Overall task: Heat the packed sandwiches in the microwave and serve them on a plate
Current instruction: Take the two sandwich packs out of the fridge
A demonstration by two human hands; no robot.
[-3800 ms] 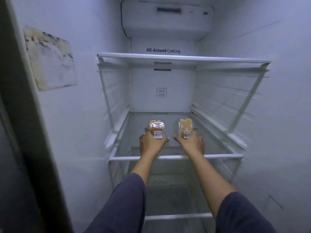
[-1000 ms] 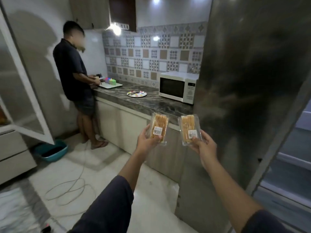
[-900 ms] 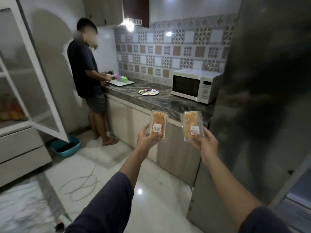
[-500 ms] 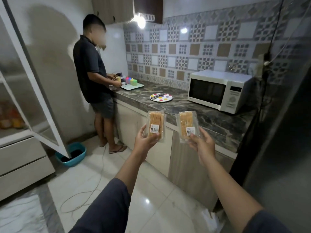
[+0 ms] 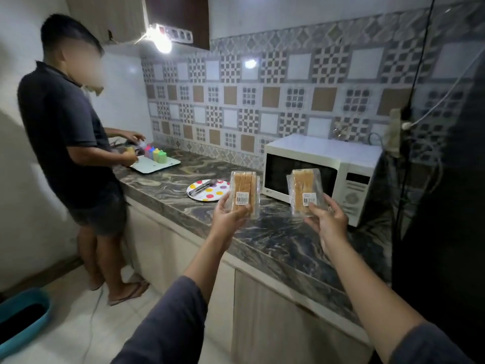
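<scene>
Sandwiches (image 5: 244,191) held; plate (image 5: 207,191), microwave (image 5: 321,174) beyond

A person (image 5: 65,132) stands beside a white tray (image 5: 154,166) of coloured blocks (image 5: 157,155).

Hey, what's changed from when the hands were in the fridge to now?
Both sandwich packs left the fridge shelf and were carried to the counter, now held up before the microwave. Unchanged: left hand grips the left pack, right hand the right pack; microwave door shut.
</scene>
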